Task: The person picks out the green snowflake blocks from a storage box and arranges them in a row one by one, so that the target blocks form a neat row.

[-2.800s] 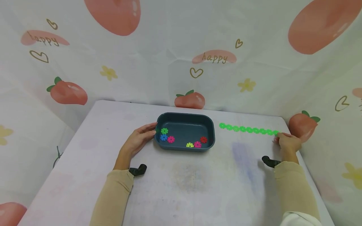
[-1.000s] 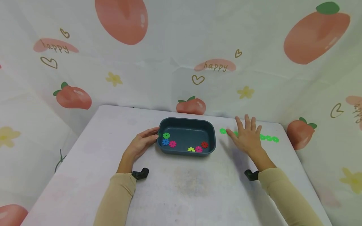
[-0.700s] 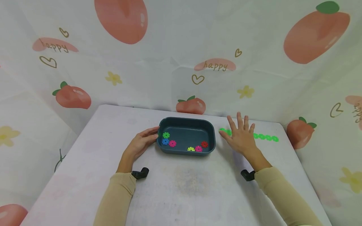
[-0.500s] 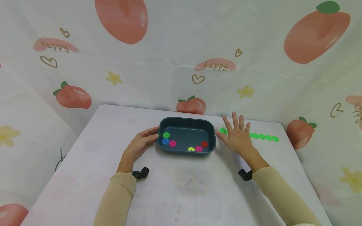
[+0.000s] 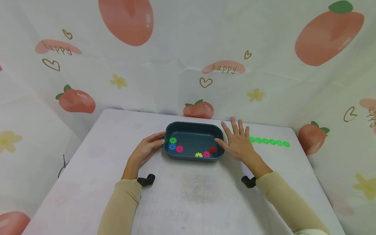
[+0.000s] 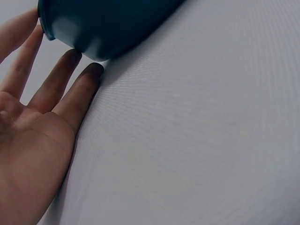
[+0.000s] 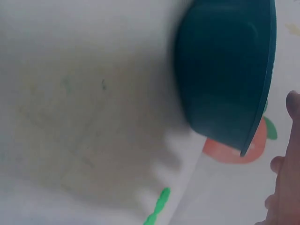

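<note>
A dark teal tub (image 5: 191, 140) sits at the middle of the table. My left hand (image 5: 145, 150) touches its left end with outstretched fingers; in the left wrist view the fingertips (image 6: 93, 70) meet the tub's wall (image 6: 101, 28). Over the tub's right end hovers my right hand (image 5: 239, 145), fingers spread, holding nothing. Inside the tub lie notched plastic discs: green (image 5: 172, 140), blue (image 5: 172, 147) and pink (image 5: 179, 149) at left, yellow (image 5: 198, 155), pink (image 5: 206, 154) and red (image 5: 212, 150) at right. A row of green discs (image 5: 273, 142) lies right of it, partly hidden behind my right hand.
The white table (image 5: 188, 202) ends at the back against a fruit-printed cloth (image 5: 164, 71). A black wrist camera (image 5: 146, 180) sits on my left wrist, another camera (image 5: 248, 181) on my right.
My right hand has left the right end of the green row, opened its fingers and moved left to the tub. My left hand stays at the tub's left end.
</note>
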Tool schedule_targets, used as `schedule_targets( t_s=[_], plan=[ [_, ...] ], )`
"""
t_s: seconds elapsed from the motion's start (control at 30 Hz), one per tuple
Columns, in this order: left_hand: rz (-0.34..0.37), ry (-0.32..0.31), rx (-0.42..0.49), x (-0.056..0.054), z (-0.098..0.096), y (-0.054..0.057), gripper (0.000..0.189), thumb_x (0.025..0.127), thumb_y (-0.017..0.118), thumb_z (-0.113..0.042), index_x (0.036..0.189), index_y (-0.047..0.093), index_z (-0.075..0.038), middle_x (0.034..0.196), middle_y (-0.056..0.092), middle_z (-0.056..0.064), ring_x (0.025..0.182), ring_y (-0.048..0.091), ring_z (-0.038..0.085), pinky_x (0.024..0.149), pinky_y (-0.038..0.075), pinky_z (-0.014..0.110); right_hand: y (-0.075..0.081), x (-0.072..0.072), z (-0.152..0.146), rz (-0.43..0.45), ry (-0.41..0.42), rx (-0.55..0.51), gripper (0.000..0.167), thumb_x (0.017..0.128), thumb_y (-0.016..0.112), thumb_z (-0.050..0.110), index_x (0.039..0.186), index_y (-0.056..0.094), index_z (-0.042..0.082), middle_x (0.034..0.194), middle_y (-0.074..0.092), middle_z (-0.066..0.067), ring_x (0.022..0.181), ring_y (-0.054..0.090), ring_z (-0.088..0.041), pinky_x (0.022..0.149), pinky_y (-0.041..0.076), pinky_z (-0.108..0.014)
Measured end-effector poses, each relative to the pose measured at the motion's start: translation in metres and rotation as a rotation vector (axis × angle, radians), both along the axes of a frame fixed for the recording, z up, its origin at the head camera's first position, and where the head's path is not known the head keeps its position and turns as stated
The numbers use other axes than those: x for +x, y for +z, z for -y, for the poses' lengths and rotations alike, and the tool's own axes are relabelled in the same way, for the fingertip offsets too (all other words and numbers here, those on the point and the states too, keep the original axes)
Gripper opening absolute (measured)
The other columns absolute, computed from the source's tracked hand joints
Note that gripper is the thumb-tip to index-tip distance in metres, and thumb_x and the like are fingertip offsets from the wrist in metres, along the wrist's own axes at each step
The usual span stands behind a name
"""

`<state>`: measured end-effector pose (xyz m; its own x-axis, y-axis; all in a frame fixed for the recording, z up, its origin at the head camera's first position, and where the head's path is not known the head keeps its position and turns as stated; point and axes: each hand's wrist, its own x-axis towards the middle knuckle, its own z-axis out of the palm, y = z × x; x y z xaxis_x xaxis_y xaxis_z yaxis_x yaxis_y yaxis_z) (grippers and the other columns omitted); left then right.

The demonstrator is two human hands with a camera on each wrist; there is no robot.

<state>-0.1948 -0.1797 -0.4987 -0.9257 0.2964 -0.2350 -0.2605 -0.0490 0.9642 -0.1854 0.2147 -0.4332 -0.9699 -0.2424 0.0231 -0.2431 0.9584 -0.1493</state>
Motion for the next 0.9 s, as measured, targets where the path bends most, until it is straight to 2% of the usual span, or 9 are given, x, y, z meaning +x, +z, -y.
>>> schedule_targets(
  t_s=[0.1, 0.27, 0.47, 0.67, 0.9],
  plan=[
    [-0.002, 0.002, -0.004, 0.000, 0.000, -0.001, 0.057, 0.100, 0.066, -0.022, 0.153, 0.047, -0.013, 0.162, 0.042, 0.008, 0.149, 0.040, 0.021, 0.124, 0.036, 0.038, 0.000, 0.000, 0.007, 0.000, 0.016, 0.009, 0.085, 0.098, 0.043, 0.069, 0.165, 0.015, 0.025, 0.173, -0.003, -0.016, 0.158, -0.007, -0.047, 0.123, 0.001, -0.074],
    [-0.002, 0.005, 0.001, 0.001, 0.000, 0.001, 0.057, 0.100, 0.067, -0.021, 0.152, 0.048, -0.013, 0.161, 0.043, 0.008, 0.148, 0.041, 0.021, 0.118, 0.042, 0.028, 0.001, -0.002, 0.019, -0.007, 0.051, 0.027, 0.084, 0.098, 0.045, 0.068, 0.165, 0.016, 0.025, 0.173, -0.001, -0.016, 0.159, -0.003, -0.047, 0.124, 0.003, -0.073],
    [0.003, 0.004, -0.007, 0.001, -0.001, 0.003, 0.056, 0.099, 0.067, -0.023, 0.152, 0.048, -0.014, 0.161, 0.043, 0.008, 0.148, 0.041, 0.022, 0.119, 0.041, 0.029, 0.007, -0.006, 0.035, 0.002, 0.080, 0.031, 0.084, 0.099, 0.042, 0.070, 0.165, 0.016, 0.026, 0.174, -0.003, -0.013, 0.160, -0.003, -0.043, 0.125, 0.002, -0.072],
    [0.012, 0.012, -0.002, 0.001, -0.002, 0.003, 0.055, 0.099, 0.067, -0.021, 0.151, 0.050, -0.014, 0.159, 0.046, 0.006, 0.146, 0.043, 0.020, 0.110, 0.046, 0.019, 0.010, -0.008, 0.050, -0.003, 0.109, 0.022, 0.082, 0.099, 0.044, 0.069, 0.165, 0.015, 0.029, 0.174, -0.002, -0.012, 0.160, -0.003, -0.041, 0.125, 0.001, -0.071],
    [0.005, 0.010, 0.004, 0.001, -0.002, 0.003, 0.056, 0.100, 0.066, -0.021, 0.152, 0.048, -0.013, 0.161, 0.043, 0.008, 0.145, 0.044, 0.019, 0.118, 0.042, 0.028, 0.006, -0.007, 0.073, -0.003, 0.147, 0.008, 0.081, 0.100, 0.041, 0.069, 0.165, 0.015, 0.029, 0.174, -0.003, -0.010, 0.161, -0.002, -0.039, 0.126, 0.001, -0.070]
  ],
)
